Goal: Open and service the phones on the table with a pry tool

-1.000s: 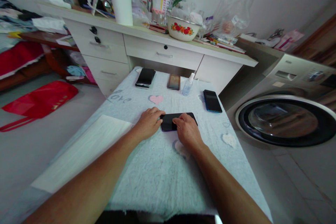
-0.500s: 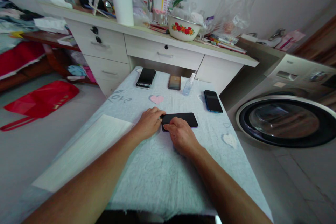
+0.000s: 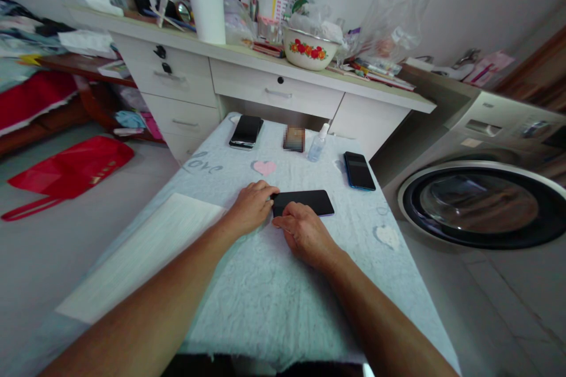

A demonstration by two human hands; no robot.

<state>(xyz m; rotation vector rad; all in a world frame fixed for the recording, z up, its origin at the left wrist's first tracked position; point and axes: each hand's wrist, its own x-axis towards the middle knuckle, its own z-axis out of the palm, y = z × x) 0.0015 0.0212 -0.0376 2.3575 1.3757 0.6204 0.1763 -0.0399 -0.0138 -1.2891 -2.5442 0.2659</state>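
A smartphone [image 3: 316, 201] with a dark screen lies flat on the cloth-covered table, its long side running left to right. My left hand [image 3: 254, 205] closes on the phone's left end, fingertips at its far left corner. My right hand [image 3: 305, 228] is bent in a pinch at the near left corner, and its fingers cover part of the near edge. Whatever the pinch holds, if anything, is too small to make out. To the left, a pale flat strip [image 3: 145, 253] lies partly under my left forearm.
Another phone [image 3: 360, 171] lies to the right. Farther back are a small spray bottle [image 3: 318, 142], a blurred brown item [image 3: 294, 138] and a stack of dark phones [image 3: 246, 131]. A white drawer desk [image 3: 278, 88] stands behind; a washing machine [image 3: 486, 171] is at the right.
My right hand has shifted slightly toward me, from over the phone's screen down to its near left corner. My left hand and the phone stay where they were.
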